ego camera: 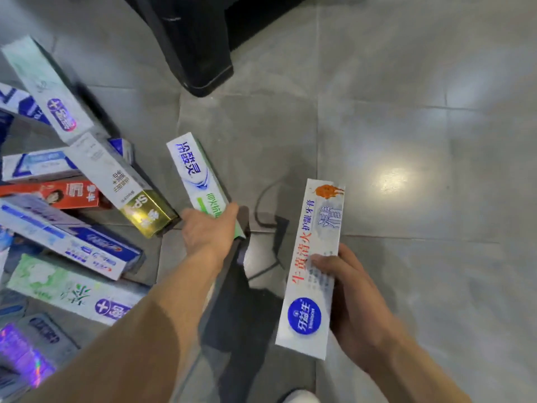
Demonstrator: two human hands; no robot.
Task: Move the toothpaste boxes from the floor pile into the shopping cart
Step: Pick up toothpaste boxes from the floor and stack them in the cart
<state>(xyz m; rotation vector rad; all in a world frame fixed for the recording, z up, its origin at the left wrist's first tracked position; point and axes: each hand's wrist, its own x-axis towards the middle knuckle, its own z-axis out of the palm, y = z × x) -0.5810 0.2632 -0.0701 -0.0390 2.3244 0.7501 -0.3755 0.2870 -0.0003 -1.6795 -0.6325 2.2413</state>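
From the head view, your left hand [207,228] holds a green-white box [196,177] and your right hand [345,282] a white box [312,266], both lifted, while the pile [66,199] remains on the floor [406,112]; no cart shows.

A white-and-green toothpaste box [197,177] is lifting off the floor [377,126], angled up; a white box with red lettering [315,257] is tilting beside it; the pile [66,199] is sprawling left.
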